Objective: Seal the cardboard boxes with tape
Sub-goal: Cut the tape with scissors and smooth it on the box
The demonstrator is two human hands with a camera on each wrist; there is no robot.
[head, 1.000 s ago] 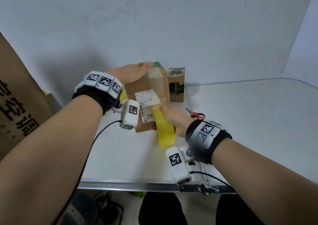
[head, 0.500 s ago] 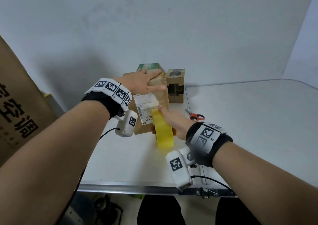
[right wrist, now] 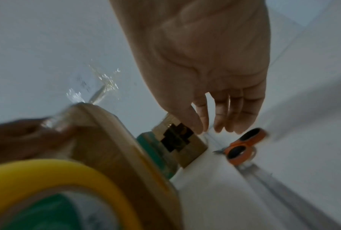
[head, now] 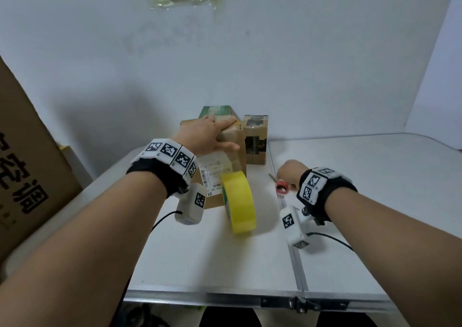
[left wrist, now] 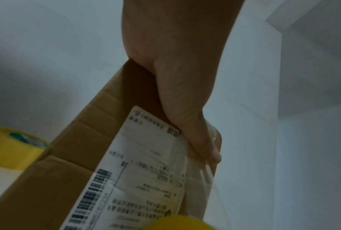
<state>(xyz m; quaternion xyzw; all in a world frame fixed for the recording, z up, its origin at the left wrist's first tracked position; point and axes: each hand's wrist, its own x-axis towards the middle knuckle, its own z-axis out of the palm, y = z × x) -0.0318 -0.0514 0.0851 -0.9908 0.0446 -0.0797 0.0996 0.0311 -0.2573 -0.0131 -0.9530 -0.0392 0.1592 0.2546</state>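
A brown cardboard box (head: 214, 201) with a white shipping label stands upright mid-table. My left hand (head: 207, 136) lies over its top edge and grips it, the thumb pressing a clear tape strip on the front face (left wrist: 210, 149). The yellow tape roll (head: 241, 201) stands on edge against the box front, with no hand on it. My right hand (head: 290, 173) hovers just over the red-handled scissors (head: 282, 188) to the right. Its fingers (right wrist: 234, 109) hang straight and hold nothing, and the scissors (right wrist: 242, 149) lie flat below them.
A small brown box with dark cut-outs (head: 255, 139) and a green box (head: 217, 110) stand behind the main box against the wall. A large carton (head: 27, 176) leans at the left. A metal seam (head: 290, 226) runs down the white table.
My right hand let go of the tape roll and moved right to the scissors. The roll now stands alone by the box. My left hand stays on the box top.
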